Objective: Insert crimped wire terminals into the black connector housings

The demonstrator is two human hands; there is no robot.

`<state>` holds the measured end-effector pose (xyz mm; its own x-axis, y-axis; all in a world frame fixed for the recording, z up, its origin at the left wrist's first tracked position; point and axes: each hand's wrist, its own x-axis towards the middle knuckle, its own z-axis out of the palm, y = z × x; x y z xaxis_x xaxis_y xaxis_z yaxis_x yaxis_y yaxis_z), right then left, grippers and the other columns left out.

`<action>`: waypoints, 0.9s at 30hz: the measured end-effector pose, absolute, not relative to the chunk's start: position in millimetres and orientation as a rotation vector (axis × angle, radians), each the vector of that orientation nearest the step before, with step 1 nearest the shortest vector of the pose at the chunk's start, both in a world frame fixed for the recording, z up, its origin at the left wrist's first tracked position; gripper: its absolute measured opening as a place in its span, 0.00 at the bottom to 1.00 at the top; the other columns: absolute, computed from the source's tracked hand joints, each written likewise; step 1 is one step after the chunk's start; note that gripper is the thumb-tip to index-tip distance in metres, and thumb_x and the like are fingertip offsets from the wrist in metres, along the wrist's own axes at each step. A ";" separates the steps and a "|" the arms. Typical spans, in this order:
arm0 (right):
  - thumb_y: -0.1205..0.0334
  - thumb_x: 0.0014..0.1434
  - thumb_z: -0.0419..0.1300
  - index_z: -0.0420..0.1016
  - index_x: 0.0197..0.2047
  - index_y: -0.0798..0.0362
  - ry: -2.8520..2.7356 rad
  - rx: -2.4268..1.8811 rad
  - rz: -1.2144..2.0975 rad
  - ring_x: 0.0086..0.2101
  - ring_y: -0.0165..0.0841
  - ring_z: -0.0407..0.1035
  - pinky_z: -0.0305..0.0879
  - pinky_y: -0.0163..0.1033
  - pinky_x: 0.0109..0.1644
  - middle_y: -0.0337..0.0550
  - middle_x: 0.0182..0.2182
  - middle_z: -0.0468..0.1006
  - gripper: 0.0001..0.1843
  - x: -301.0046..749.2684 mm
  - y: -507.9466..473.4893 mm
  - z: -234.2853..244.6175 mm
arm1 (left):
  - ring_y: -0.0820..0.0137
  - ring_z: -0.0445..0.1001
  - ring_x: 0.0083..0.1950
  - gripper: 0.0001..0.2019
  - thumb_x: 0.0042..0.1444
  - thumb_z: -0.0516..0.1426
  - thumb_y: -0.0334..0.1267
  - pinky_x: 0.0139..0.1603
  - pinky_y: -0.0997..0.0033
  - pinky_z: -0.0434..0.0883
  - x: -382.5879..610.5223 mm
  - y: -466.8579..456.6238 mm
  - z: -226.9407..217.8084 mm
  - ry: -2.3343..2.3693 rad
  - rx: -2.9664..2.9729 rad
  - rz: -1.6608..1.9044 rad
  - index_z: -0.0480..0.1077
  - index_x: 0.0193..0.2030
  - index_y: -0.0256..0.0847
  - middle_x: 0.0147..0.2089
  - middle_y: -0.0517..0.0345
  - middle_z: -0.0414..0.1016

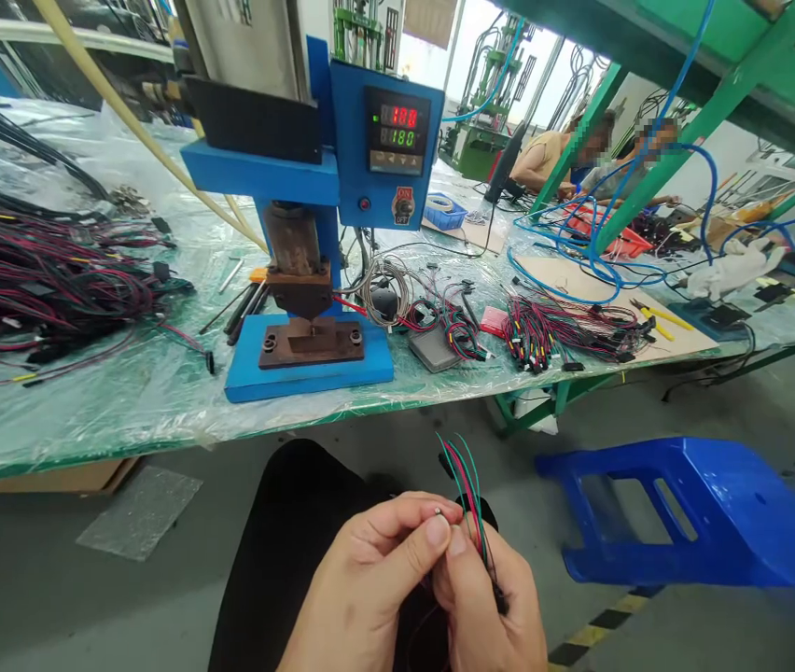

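Observation:
Above my lap, my two hands meet with their thumb tips nearly touching. My right hand [488, 579] is closed around a thin bundle of green, red and black wires [471, 476], whose upper ends fan out above the fingers. A dark piece shows by the palm of that hand. My left hand [376, 569] pinches thumb against forefinger, and a tiny dark tip pokes out there; what it belongs to is hidden. Beyond the hands, on the bench, stands a blue heat press [310, 378] with a lit temperature display [397, 129].
Wire harnesses pile up on the left [54, 280] of the film-covered bench [138, 392], with more harnesses [544, 327] at right near yellow-handled pliers [663, 322]. A blue plastic stool [740, 504] stands at right. Two people sit at the far back right. Blue air hoses hang there.

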<state>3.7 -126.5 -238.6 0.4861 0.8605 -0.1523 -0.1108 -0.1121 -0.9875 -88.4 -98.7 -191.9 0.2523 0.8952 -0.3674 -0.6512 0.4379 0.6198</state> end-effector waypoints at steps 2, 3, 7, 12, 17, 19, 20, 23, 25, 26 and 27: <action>0.44 0.55 0.71 0.84 0.39 0.52 -0.727 -1.443 0.924 0.39 0.45 0.79 0.76 0.42 0.37 0.52 0.37 0.86 0.19 4.2 -127.0 -245.0 | 0.72 0.79 0.38 0.06 0.54 0.71 0.38 0.42 0.81 0.76 -87.6 -98.7 -191.4 0.749 0.338 1.105 0.84 0.35 0.38 0.36 0.54 0.83; 0.45 0.56 0.71 0.84 0.38 0.51 -0.732 -1.443 0.909 0.39 0.45 0.79 0.75 0.42 0.37 0.52 0.37 0.86 0.18 4.3 -127.9 -249.3 | 0.72 0.79 0.38 0.06 0.53 0.71 0.38 0.41 0.81 0.76 -87.2 -98.7 -191.4 0.741 0.318 1.108 0.84 0.35 0.37 0.37 0.54 0.84; 0.47 0.59 0.69 0.83 0.38 0.50 -0.760 -1.409 0.785 0.37 0.45 0.80 0.73 0.40 0.31 0.52 0.37 0.86 0.14 5.3 -133.9 -267.4 | 0.74 0.80 0.36 0.05 0.53 0.71 0.36 0.40 0.82 0.76 -86.6 -98.9 -192.0 0.676 0.261 1.109 0.84 0.34 0.36 0.35 0.55 0.84; 0.52 0.59 0.70 0.83 0.37 0.50 -0.825 -1.426 0.796 0.37 0.44 0.80 0.73 0.40 0.31 0.50 0.36 0.86 0.10 9.3 -135.7 -277.2 | 0.73 0.81 0.34 0.05 0.52 0.72 0.34 0.38 0.81 0.77 -87.2 -99.1 -190.8 0.646 0.224 1.127 0.84 0.35 0.35 0.34 0.54 0.85; 0.53 0.56 0.72 0.83 0.38 0.50 -0.657 -1.388 0.825 0.35 0.42 0.81 0.76 0.39 0.35 0.47 0.34 0.86 0.11 4.7 -132.3 -283.5 | 0.72 0.81 0.33 0.06 0.50 0.73 0.34 0.37 0.80 0.78 -89.8 -98.9 -190.7 0.687 0.187 1.150 0.84 0.34 0.35 0.33 0.54 0.85; 0.53 0.54 0.73 0.83 0.37 0.51 -0.595 -1.363 0.891 0.35 0.43 0.81 0.78 0.40 0.35 0.47 0.34 0.86 0.12 2.0 -131.5 -282.7 | 0.73 0.81 0.33 0.06 0.52 0.72 0.34 0.37 0.80 0.78 -92.3 -97.4 -191.8 0.689 0.221 1.140 0.84 0.35 0.35 0.34 0.53 0.85; 0.52 0.53 0.74 0.84 0.37 0.51 -0.557 -1.339 0.937 0.36 0.43 0.81 0.78 0.41 0.36 0.47 0.34 0.86 0.13 0.8 -131.4 -281.3 | 0.73 0.81 0.34 0.05 0.53 0.71 0.34 0.38 0.81 0.77 -93.7 -96.5 -192.5 0.683 0.250 1.121 0.84 0.35 0.35 0.35 0.53 0.86; 0.50 0.51 0.75 0.84 0.40 0.51 -0.384 -1.267 1.073 0.38 0.44 0.82 0.80 0.44 0.39 0.48 0.37 0.87 0.17 -0.5 -131.6 -274.7 | 0.74 0.81 0.36 0.03 0.58 0.68 0.33 0.40 0.82 0.77 -96.8 -95.3 -194.4 0.661 0.353 1.048 0.84 0.38 0.36 0.38 0.53 0.87; 0.49 0.47 0.77 0.84 0.40 0.51 -0.251 -1.237 1.140 0.37 0.45 0.82 0.81 0.46 0.40 0.48 0.36 0.87 0.20 1.5 -130.9 -269.8 | 0.73 0.82 0.38 0.04 0.59 0.67 0.34 0.42 0.82 0.77 -97.2 -96.3 -195.9 0.659 0.403 1.035 0.84 0.40 0.38 0.41 0.53 0.87; 0.50 0.44 0.78 0.84 0.40 0.51 -0.205 -1.221 1.184 0.37 0.45 0.82 0.81 0.46 0.40 0.49 0.36 0.88 0.22 3.4 -129.9 -267.2 | 0.72 0.82 0.40 0.05 0.60 0.67 0.35 0.44 0.81 0.77 -96.9 -97.2 -196.8 0.660 0.421 1.034 0.84 0.40 0.39 0.41 0.53 0.87; 0.51 0.41 0.79 0.84 0.39 0.52 -0.173 -1.203 1.236 0.36 0.46 0.82 0.81 0.47 0.39 0.50 0.35 0.87 0.23 5.6 -128.4 -264.4 | 0.72 0.82 0.41 0.05 0.60 0.66 0.35 0.45 0.80 0.77 -96.4 -98.1 -197.7 0.663 0.439 1.035 0.84 0.41 0.39 0.42 0.53 0.87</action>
<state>5.6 -128.4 -264.4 0.3981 0.7838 -0.4766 -0.6231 -0.1503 -0.7676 -96.4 -98.1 -197.7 0.3460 0.8911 -0.2938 -0.6388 0.4530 0.6218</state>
